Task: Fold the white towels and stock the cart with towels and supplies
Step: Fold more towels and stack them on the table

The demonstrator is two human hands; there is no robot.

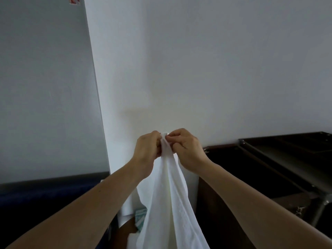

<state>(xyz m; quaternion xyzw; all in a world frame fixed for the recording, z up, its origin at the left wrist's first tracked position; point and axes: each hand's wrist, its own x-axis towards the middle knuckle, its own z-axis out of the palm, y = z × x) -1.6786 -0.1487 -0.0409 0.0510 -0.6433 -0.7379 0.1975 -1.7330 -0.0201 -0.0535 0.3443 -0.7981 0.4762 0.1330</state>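
A white towel (168,200) hangs down in front of me, held up at chest height before a white wall. My left hand (148,150) and my right hand (186,149) meet at its top edge and both pinch the same gathered corner between thumb and fingers. The cloth drops in long folds between my forearms and runs out of the frame at the bottom. The dark cart (265,169) stands to the right, its top tray and metal frame in view; what it carries is hidden.
A white wall (197,69) fills the background, with a grey panel (45,87) at the left. A dark blue surface (45,193) lies low on the left. Below the towel sit more white cloth (126,207) and a green-patterned item (141,219).
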